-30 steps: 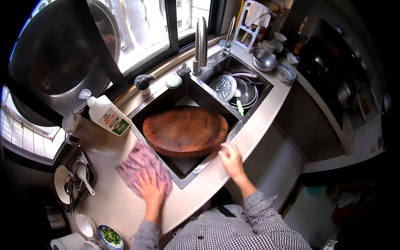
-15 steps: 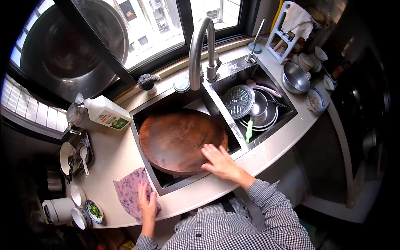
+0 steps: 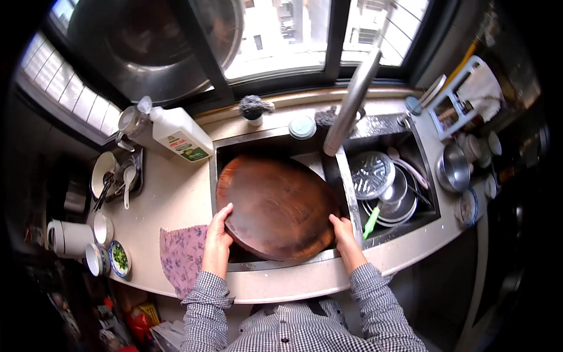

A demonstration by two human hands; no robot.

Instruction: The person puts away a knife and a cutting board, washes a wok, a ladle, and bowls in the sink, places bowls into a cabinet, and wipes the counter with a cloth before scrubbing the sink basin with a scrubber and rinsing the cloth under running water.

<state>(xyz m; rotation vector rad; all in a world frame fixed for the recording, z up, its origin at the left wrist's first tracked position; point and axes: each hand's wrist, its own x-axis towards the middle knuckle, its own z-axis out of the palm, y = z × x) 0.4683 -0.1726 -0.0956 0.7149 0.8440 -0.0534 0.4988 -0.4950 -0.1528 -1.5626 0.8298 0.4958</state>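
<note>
A thick round wooden cutting board (image 3: 281,205), dark brown and wet-looking, lies over the left sink basin (image 3: 246,267). My left hand (image 3: 218,237) grips its left edge, thumb on the rim and the other fingers partly hidden at the side. On the opposite edge, my right hand (image 3: 347,237) holds the board the same way, its fingers mostly out of sight. A purple patterned cloth (image 3: 182,258) lies flat on the counter beside my left wrist.
The right basin holds a patterned metal lid (image 3: 373,175), pans and a green-handled ladle (image 3: 371,222). A steel faucet (image 3: 355,100) leans over the divider. A white jug (image 3: 182,138) stands left of the sink; bowls and a dish of chopped greens (image 3: 120,259) sit farther left.
My left hand has left the cloth and taken the board's left edge. My right hand has moved from the board's top to its right edge. The camera view has shifted.
</note>
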